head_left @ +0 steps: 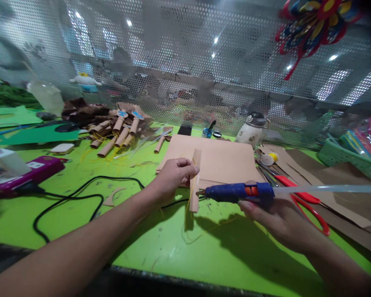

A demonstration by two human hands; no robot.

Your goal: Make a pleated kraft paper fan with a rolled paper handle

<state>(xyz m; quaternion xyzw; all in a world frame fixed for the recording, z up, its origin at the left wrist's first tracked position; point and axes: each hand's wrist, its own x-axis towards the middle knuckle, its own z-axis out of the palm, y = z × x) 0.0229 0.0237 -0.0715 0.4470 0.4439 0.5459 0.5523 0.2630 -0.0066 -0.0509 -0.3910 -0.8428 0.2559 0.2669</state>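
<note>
My left hand (pixel 176 175) pinches a narrow brown paper strip (pixel 196 185), partly curled and held upright above the table. Along it runs a thin yellow thread (pixel 190 206) whose loose ends trail below onto the green surface. A blue glue gun (pixel 235 192) is gripped by my right hand (pixel 275 218), with its nozzle at the strip's lower right edge. From the gun's back a long clear glue stick (pixel 327 189) sticks out to the right. Behind the strip lies a stack of brown paper sheets (pixel 225 156).
Several rolled paper pieces (pixel 122 136) lie in a heap at the back left. A black cord (pixel 95 177) loops from a purple power strip (pixel 46 171). Red-handled scissors (pixel 315 218), a yellow thread spool (pixel 270 158), a white bottle (pixel 252 130) and a green basket (pixel 343 159) stand or lie at right.
</note>
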